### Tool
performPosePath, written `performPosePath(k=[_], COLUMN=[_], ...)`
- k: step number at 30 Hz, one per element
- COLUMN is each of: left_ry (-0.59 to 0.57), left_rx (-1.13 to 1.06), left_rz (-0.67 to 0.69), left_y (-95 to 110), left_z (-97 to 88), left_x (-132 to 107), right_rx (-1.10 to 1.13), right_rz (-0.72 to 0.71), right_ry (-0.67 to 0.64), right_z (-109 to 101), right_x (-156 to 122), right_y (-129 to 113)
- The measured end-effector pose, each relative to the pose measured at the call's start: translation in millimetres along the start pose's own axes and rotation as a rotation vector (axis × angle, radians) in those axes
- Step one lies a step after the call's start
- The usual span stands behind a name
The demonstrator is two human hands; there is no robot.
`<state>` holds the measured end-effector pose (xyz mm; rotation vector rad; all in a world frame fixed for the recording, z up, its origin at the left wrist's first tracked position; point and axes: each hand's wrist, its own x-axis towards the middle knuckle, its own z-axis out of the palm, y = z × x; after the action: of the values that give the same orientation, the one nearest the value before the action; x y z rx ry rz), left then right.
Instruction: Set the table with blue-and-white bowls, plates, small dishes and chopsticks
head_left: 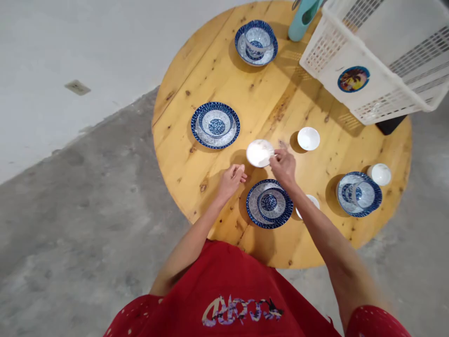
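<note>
My right hand [283, 164] pinches the rim of a small white bowl [258, 153] held just above the round wooden table [266, 107]. My left hand [232, 179] hovers beside it with fingers curled, holding nothing that I can see. Just below both hands sits a blue-patterned bowl on a matching plate [269, 203]. Another small white bowl [308, 138] stands to the right of the held one. My right forearm partly covers a third white bowl [312, 202].
Three more blue bowl-and-plate sets stand at the left [215, 125], far side [256, 42] and right [358, 194], the last with a white bowl [380, 174] beside it. A white plastic basket [379, 56] and a teal bottle [301, 18] occupy the far right. Concrete floor surrounds the table.
</note>
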<state>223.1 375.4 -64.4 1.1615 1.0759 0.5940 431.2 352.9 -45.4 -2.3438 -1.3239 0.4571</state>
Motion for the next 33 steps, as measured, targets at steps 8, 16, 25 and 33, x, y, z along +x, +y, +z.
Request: performPosePath(k=[8,16,25,33], left_ry=[0.131,0.121,0.310,0.363], left_rx=[0.072,0.095,0.151,-0.064], left_rz=[-0.074,-0.103,0.022,-0.163], left_y=[-19.2,-33.6,-7.1,11.2], left_z=[-46.3,-62.3,-95.0,-104.6], left_x=[-5.8,-1.6,45.4,95.5], right_rx=[-0.106,-0.136,-0.176,-0.129], right_rz=[0.007,0.023,0.031,0.051], right_ry=[-0.251,-0.305,-0.327,-0.327], right_z=[48.2,60.6,61.2,61.5], right_x=[-27.3,-32.5,-31.1,-30.3], right_y=[-68.4,-78.2,-81.5,-81.7])
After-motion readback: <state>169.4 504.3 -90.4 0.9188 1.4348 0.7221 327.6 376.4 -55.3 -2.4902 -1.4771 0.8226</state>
